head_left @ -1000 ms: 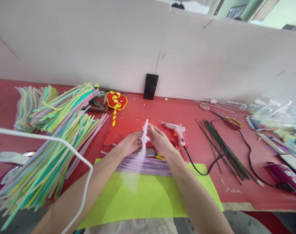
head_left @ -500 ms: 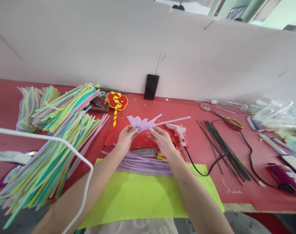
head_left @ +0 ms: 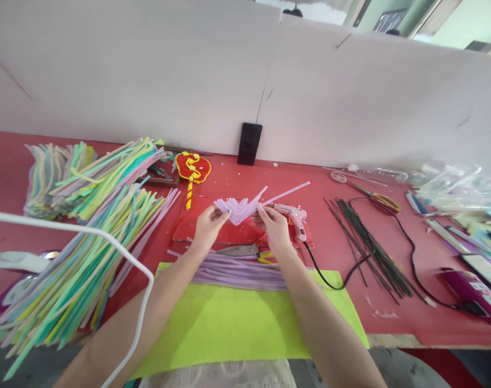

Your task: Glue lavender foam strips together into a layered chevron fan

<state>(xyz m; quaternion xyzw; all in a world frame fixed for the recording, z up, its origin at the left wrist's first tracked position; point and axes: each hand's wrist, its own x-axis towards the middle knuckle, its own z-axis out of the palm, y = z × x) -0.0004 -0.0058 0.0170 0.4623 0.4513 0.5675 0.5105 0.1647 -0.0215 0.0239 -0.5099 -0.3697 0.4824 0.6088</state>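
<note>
Between my hands hangs a V-shaped piece of bent lilac pipe cleaners [head_left: 238, 211], nested side by side, with two longer ends reaching up to the right. My left hand [head_left: 210, 226] pinches its left side between thumb and fingers. On the right, my right hand [head_left: 273, 223] is closed on the lower part of the long lilac end. Below the hands lies a bundle of straight lilac pipe cleaners [head_left: 237, 274], with yellow-handled pliers [head_left: 245, 251] just above it. A pink glue gun [head_left: 296, 218] lies right beside my right hand.
Pastel pipe cleaners [head_left: 84, 264] are heaped at left, crossed by a white cable [head_left: 120, 245]. A red-and-yellow pipe-cleaner piece [head_left: 193, 168] and a phone [head_left: 249, 143] are at the back. Dark green stems [head_left: 366, 242], scissors [head_left: 385, 202] and a black cord lie right.
The lilac piece has tilted so its V shape faces me more clearly. My right hand has shifted slightly right and up along the long end.
</note>
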